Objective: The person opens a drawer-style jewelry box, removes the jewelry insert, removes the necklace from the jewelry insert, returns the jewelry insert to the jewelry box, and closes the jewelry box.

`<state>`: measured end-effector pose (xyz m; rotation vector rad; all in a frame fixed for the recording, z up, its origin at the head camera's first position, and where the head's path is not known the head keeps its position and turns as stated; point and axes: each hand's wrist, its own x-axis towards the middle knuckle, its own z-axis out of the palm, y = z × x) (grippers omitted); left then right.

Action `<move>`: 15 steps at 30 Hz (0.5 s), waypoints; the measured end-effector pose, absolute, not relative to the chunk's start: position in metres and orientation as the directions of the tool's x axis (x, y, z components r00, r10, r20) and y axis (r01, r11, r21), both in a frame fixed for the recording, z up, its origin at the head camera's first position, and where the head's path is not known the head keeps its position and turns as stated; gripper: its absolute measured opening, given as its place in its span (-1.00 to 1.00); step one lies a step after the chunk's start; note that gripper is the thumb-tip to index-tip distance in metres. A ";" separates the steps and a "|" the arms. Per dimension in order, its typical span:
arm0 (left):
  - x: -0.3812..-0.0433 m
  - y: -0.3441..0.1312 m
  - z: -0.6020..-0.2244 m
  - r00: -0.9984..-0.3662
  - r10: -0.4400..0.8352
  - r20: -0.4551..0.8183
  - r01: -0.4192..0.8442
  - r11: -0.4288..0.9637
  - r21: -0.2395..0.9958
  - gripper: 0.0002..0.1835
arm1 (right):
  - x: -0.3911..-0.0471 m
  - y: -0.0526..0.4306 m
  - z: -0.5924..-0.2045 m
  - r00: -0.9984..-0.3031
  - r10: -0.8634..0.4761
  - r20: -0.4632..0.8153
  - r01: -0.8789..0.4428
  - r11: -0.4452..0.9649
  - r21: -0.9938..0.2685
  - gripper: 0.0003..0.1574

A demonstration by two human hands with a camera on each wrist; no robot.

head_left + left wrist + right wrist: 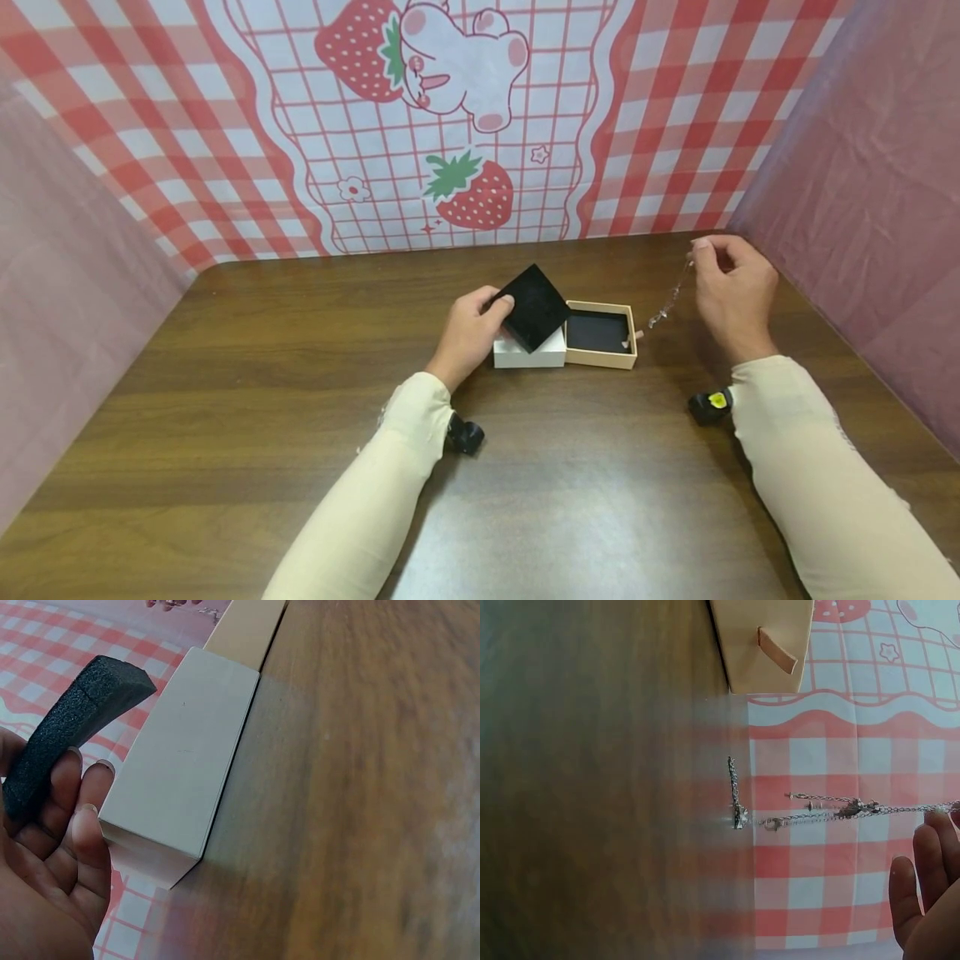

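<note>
My left hand point(468, 329) pinches a square black foam pad point(532, 308) by one corner, holding it tilted above a white box point(529, 357). Seen in the left wrist view, the foam point(71, 724) is thick and bends a little, while the fingers lie close to the white box point(180, 750). Off to the right, my right hand point(735, 287) pinches a thin silver chain with charms point(663, 312), which hangs from the fingertips. In the right wrist view the chain point(817, 815) dangles with its lower end near the tabletop. Between the hands stands an open tan box point(600, 360) with a dark inside.
A small tan pull tab point(777, 651) sticks out of the tan box's right end. Both boxes stand side by side on the brown wooden table point(300, 375). A red-and-white checked cloth point(667, 125) hangs behind, with pinkish cloth point(862, 183) along the sides.
</note>
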<state>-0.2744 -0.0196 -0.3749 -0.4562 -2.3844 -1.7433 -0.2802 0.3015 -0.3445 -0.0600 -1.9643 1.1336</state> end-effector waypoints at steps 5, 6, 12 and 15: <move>-0.274 -0.020 -0.375 -0.941 0.153 0.302 0.334 0.278 0.901 -0.75 | -0.280 0.301 -0.344 -0.654 0.407 0.638 -0.345 0.590 -0.730 -0.66; -0.274 -0.020 -0.375 -0.941 0.154 0.301 0.333 0.276 0.901 -0.75 | -0.280 0.301 -0.344 -0.657 0.404 0.636 -0.344 0.590 -0.730 -0.66; -0.274 -0.020 -0.374 -0.944 0.156 0.291 0.324 0.266 0.908 -0.75 | -0.279 0.301 -0.345 -0.677 0.397 0.619 -0.314 0.605 -0.732 -0.65; -0.274 -0.020 -0.374 -0.944 0.158 0.291 0.324 0.260 0.910 -0.75 | -0.278 0.301 -0.344 -0.689 0.397 0.607 -0.304 0.601 -0.739 -0.65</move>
